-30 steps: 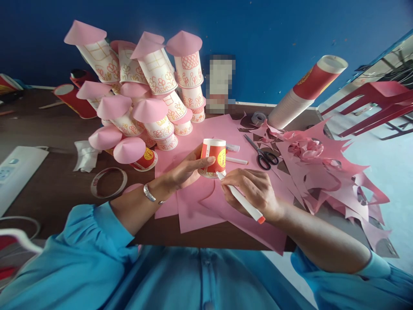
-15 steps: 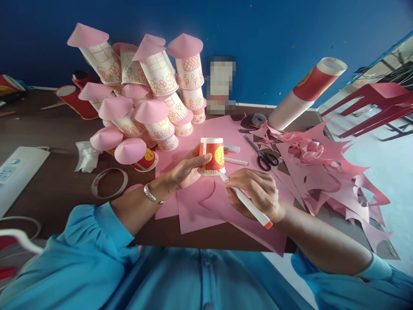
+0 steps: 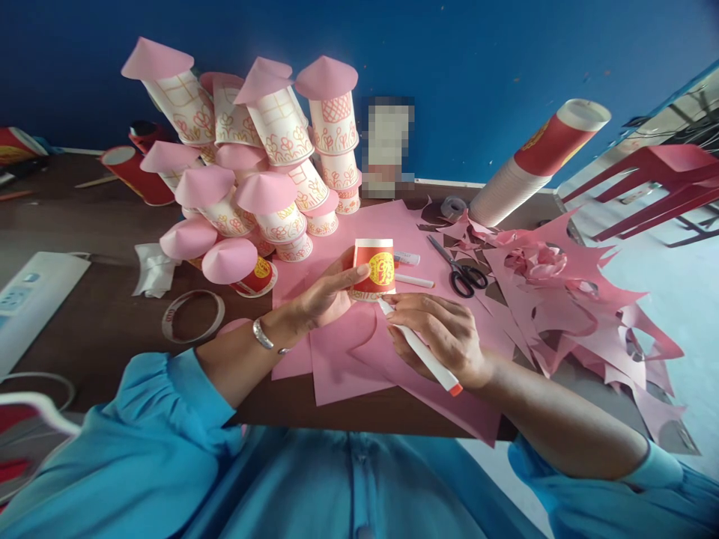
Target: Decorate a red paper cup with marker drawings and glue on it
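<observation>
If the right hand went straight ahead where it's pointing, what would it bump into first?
Probably the red cup in the left hand, right by the tip of the marker. Whether they touch is hard to tell.

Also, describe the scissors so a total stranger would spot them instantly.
From the blue wall, come down to the dark table with its pink sheets. Just beyond the right hand, the scissors lie with blades pointing away from the person. Their black looped handles set them apart from the white markers on the left and pink scraps on the right.
</observation>
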A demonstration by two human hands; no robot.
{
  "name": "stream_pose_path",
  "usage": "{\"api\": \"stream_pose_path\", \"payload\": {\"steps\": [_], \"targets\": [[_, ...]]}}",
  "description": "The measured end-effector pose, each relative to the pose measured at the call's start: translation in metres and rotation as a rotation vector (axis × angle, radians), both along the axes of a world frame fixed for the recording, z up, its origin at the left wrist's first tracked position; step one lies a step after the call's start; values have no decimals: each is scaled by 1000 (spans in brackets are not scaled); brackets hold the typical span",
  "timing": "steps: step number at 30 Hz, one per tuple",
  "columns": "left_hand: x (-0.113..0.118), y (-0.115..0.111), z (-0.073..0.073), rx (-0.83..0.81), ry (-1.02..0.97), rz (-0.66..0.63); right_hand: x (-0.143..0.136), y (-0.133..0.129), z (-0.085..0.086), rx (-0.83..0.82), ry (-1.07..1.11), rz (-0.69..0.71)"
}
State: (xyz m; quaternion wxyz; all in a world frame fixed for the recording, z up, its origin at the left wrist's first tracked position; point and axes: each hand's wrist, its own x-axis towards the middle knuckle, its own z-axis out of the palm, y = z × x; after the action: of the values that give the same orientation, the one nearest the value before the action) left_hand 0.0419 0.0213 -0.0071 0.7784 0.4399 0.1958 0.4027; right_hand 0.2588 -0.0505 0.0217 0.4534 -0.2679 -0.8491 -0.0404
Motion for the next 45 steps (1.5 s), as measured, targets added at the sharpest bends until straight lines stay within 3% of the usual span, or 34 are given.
{"api": "stream_pose_path", "payload": {"steps": [3,20,45], "targets": [[-2,0,0,39,26,-55,0,0,1,1,-10,18],[2,3,-4,-86,-29,-38,3,1,4,12,-26,-15],[-3,-1,11,85,100,-110,0,1,3,-17,-56,-15]]}}
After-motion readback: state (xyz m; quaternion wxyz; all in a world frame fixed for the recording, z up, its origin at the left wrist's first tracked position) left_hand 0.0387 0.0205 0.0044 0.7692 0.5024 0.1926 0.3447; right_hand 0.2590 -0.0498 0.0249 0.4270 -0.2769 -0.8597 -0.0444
